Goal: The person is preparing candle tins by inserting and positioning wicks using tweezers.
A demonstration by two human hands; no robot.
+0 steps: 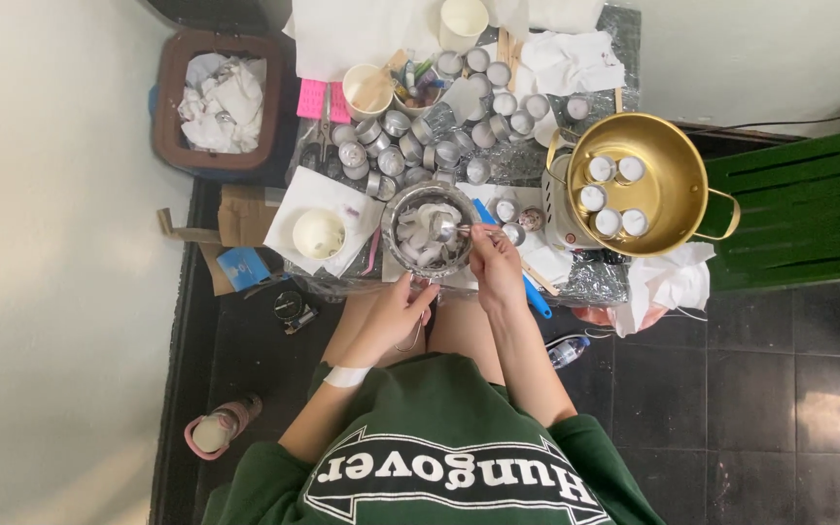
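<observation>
Shiny metal bowl [430, 194]; glossy brass-coloured pot [678, 209].

Lighting: bright, even, soft; pale wall [41, 243] at the frame's left washed nearly white. Glare: highlights on the gold pot [678, 194] and the metal cups [410, 146]. Shadows: weak, short. Dark floor tiles [780, 389] show faint sheen. Focus: fairly sharp centrally; small items indistinct.

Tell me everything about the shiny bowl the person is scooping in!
The silver bowl looks like metal, round and shiny. It sits upright at the table's near edge and holds white lumps. The right hand dips a small spoon into it. The left hand is beside its near rim; whether they touch is unclear.
</observation>
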